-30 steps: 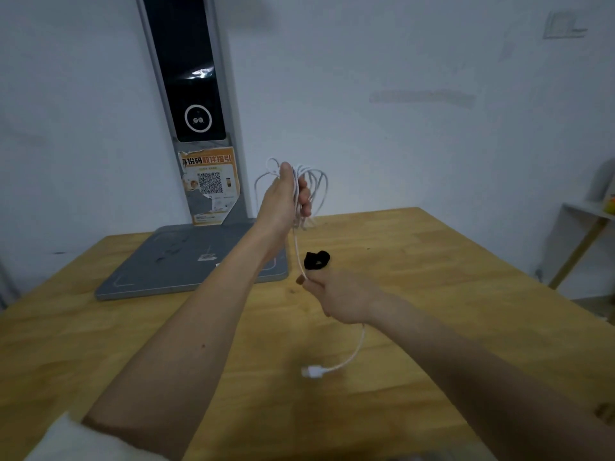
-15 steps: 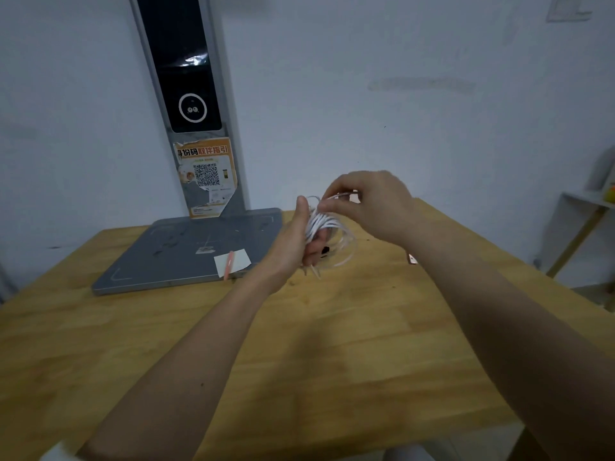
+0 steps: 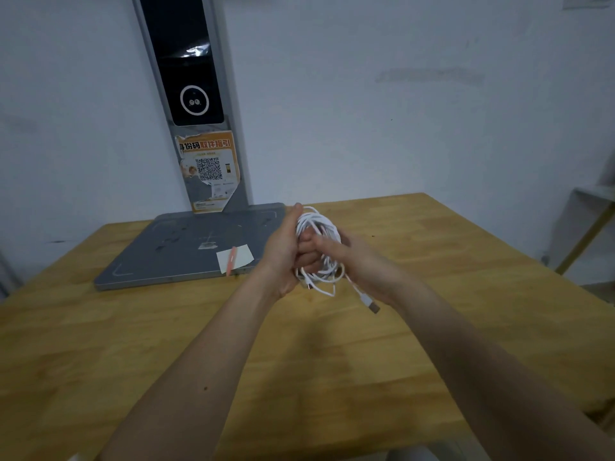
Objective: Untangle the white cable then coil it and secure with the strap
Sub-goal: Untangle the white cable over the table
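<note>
White cable [image 3: 318, 227] sits wound into a bundle of loops between your two hands, held up in the air above the desk [image 3: 332, 361]; your left hand [image 3: 286, 251] has its fingers curled round the loops from the left side, thumb pointing up beside the top of the bundle; your right hand [image 3: 352, 257] closes on the same bundle from the right, its fingers reaching in against those of the left; one plug end [image 3: 371, 302] hangs free below your right hand on a short tail, and a second, smaller end shows at the bottom of the coil near your left palm; the strap cannot be made out among the loops. Beyond your hands a flat grey base plate [image 3: 166, 257] lies on the desk with a white slip of paper [image 3: 234, 257] and a pink strip on its near right corner; a grey post [image 3: 193, 104] with a dark screen and an orange QR sticker [image 3: 208, 168] rises from it against the pale wall.
</note>
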